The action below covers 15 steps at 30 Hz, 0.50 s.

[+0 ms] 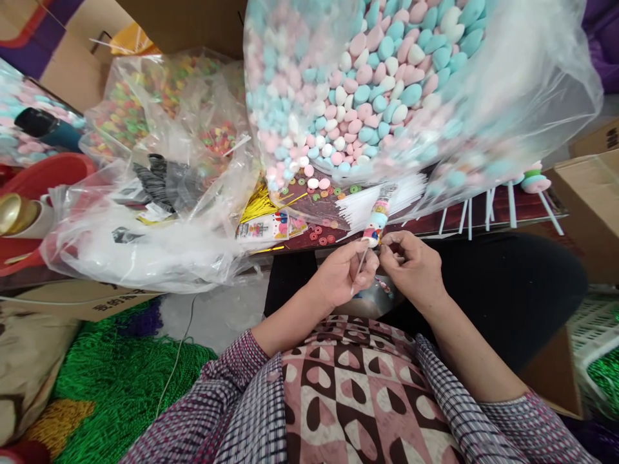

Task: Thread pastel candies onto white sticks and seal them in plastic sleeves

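Observation:
In my left hand is a wrapped marshmallow stick, closed between the fingers near its base. Its printed clear wrapper points up and away from me, and the white stick shows below. My right hand pinches close to the wrapper's lower end; a small gold bit shows there, but what the fingertips hold is too small to tell. Just beyond lies a heap of white sticks. Gold twist ties and printed wrappers lie to the left on the table.
A large clear bag of pink, blue and white marshmallows stands at the back. Bags of coloured gummy candy are at the left, near a red basin. Marshmallow sticks lie at the right edge. Green strings cover the floor.

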Each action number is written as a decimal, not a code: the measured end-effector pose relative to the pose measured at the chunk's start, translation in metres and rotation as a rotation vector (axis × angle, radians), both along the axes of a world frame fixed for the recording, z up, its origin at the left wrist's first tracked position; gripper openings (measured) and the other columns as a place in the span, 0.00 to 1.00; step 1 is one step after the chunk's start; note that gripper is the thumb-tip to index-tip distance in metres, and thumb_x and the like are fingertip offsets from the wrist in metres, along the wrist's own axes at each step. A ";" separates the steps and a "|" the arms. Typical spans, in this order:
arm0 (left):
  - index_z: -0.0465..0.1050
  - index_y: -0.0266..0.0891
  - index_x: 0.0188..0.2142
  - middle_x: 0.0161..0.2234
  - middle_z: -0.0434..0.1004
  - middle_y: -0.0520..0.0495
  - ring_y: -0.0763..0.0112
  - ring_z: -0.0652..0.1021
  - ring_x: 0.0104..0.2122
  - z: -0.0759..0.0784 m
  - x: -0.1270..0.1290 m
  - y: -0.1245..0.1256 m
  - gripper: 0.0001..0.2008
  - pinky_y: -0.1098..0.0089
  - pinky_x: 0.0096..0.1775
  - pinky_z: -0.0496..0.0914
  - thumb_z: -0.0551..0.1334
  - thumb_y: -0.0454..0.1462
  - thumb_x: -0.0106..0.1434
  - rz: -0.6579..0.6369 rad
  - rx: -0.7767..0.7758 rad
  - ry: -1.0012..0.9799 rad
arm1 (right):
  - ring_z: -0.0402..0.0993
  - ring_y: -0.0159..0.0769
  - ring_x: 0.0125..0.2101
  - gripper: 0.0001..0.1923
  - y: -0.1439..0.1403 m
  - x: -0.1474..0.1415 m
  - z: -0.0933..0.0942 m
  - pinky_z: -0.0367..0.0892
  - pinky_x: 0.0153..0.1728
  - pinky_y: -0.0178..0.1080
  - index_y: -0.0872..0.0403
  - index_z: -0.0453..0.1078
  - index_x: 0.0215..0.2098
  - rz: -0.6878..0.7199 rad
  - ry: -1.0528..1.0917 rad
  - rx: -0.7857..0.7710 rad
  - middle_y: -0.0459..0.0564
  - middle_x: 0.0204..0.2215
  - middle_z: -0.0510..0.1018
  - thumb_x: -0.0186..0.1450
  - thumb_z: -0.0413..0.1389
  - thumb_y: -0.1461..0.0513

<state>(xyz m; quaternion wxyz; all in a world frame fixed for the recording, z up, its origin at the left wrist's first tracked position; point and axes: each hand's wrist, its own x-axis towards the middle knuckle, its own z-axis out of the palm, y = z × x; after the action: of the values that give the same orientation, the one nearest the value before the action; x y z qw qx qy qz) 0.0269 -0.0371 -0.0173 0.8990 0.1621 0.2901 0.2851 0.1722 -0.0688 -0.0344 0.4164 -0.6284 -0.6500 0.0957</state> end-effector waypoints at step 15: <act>0.68 0.39 0.42 0.16 0.68 0.59 0.83 0.61 0.10 -0.004 0.008 -0.011 0.17 0.79 0.14 0.45 0.64 0.46 0.58 0.109 0.233 0.349 | 0.76 0.32 0.22 0.09 -0.001 0.001 -0.001 0.69 0.22 0.34 0.53 0.75 0.38 0.011 -0.094 0.011 0.49 0.30 0.83 0.65 0.54 0.61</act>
<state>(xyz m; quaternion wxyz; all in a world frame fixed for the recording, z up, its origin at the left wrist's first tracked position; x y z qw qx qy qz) 0.0350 -0.0484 -0.0216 0.7936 0.2958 0.4147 0.3327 0.1730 -0.0702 -0.0354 0.3882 -0.6266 -0.6727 0.0648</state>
